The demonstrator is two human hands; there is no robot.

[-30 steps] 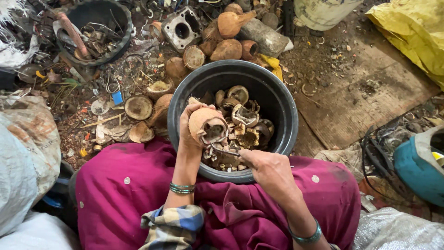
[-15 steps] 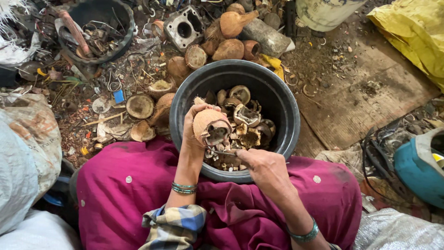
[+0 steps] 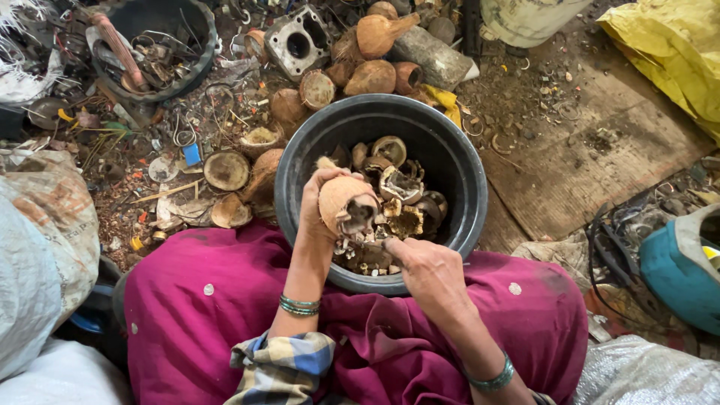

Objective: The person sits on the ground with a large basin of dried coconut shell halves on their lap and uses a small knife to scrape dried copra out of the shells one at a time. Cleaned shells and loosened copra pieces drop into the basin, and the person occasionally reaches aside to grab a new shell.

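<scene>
My left hand (image 3: 316,206) grips a brown coconut shell (image 3: 343,202) over the near side of a black round tub (image 3: 457,161), its broken opening turned toward my right hand. My right hand (image 3: 427,274) is just below and right of the shell, fingers closed and reaching toward the opening; whether it holds a tool I cannot tell. The tub holds several broken shell pieces (image 3: 394,184) and crumbly scraps. It rests between my knees, against magenta cloth (image 3: 202,315).
Whole and halved coconut shells (image 3: 371,75) lie on the ground beyond and left of the tub. A second black tub with metal scrap (image 3: 154,49) stands far left, a metal block (image 3: 296,41) beside it. A yellow sack (image 3: 675,49), a teal container (image 3: 675,262) and white sacks (image 3: 41,247) border the spot.
The shell in my left hand has tilted and lowered slightly toward the tub. My right hand has shifted a little closer under it.
</scene>
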